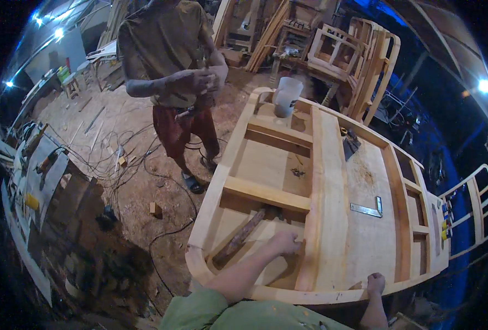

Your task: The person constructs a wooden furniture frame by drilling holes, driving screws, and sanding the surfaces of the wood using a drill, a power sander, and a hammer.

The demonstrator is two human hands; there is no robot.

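Note:
A large pale wooden frame (266,192) with cross rails and panels lies in front of me. Over its near left compartment is my left hand (283,242), its fingers curled closed beside the long inner rail (308,253). What those fingers hold, if anything, is hidden. My right hand (376,283) is closed at the frame's near edge, and I cannot make out anything in it. A hammer-like tool with a long brown handle (238,239) lies in the compartment left of my left hand. On the panel rests a metal try square (367,208), beyond my right hand.
A translucent plastic container (287,97) stands at the frame's far end. A dark tool (350,146) sits on the panel. Across the frame, a person (169,60) stands with hands together. Cables (158,236) and wood scraps (154,209) litter the floor; wooden frames (373,66) lean behind.

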